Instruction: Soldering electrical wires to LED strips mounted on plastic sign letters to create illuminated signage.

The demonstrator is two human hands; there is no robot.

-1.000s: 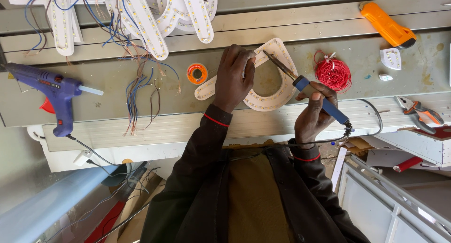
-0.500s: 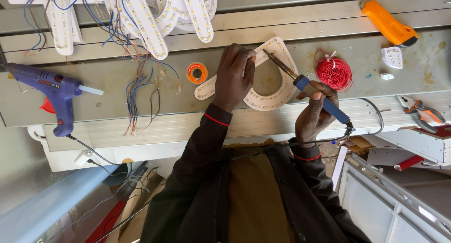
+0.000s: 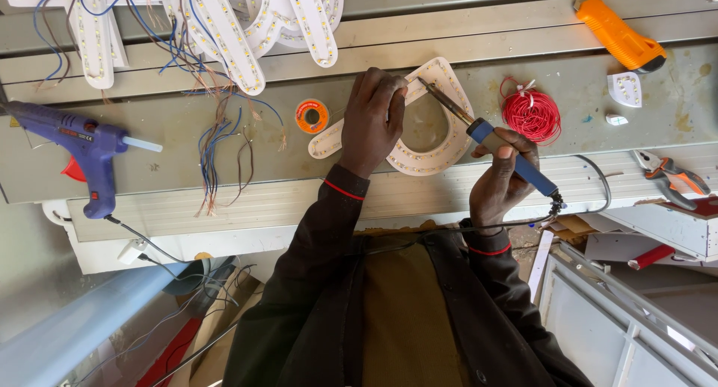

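Letter: a white curved sign letter [image 3: 437, 151] studded with small lights lies on the grey workbench [image 3: 187, 144], mid-scene.
Left hand [image 3: 372, 121]: pressed down on the letter's left edge, fingers curled.
Right hand [image 3: 499, 179]: closed around a blue-handled soldering iron [image 3: 490, 140] — tip on the letter's top.
Around: red wire coil [image 3: 532, 115] just right; orange solder spool [image 3: 311, 116] left; blue glue gun [image 3: 75, 144] far left.

A grey, stained metal surface [image 3: 187, 144] is lit by soft daylight. Below its edge, a pale blue pipe [image 3: 82, 320] and loose wires are seen; white metal frames [image 3: 628, 312] are stacked at the right.
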